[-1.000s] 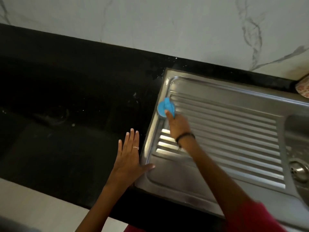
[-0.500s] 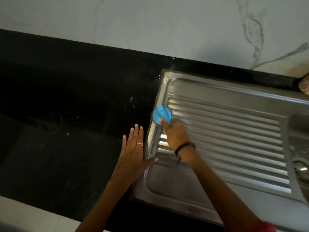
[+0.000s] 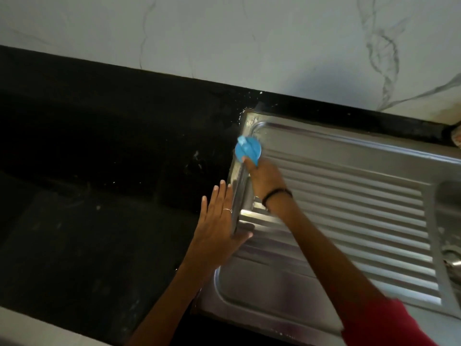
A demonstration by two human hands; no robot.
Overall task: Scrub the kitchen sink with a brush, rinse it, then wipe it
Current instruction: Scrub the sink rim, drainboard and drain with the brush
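Note:
A steel sink [image 3: 349, 221] with a ribbed draining board fills the right half of the head view. Its basin shows at the right edge. A round blue brush [image 3: 248, 151] sits on the board's far left corner, near the rim. My right hand [image 3: 265, 179] grips the brush from behind and wears a dark band at the wrist. My left hand [image 3: 219, 221] lies flat with straight fingers on the black counter, and its thumb rests over the sink's left rim. A ring is on one finger.
A black stone counter [image 3: 99, 196] spreads to the left of the sink, with white specks near the sink's corner. A pale marbled wall [image 3: 224, 41] rises behind. A drain fitting [image 3: 452, 258] shows at the right edge.
My right hand has pushed the blue brush away from me along the left rim, toward the board's far left corner. My left hand stays flat at the rim.

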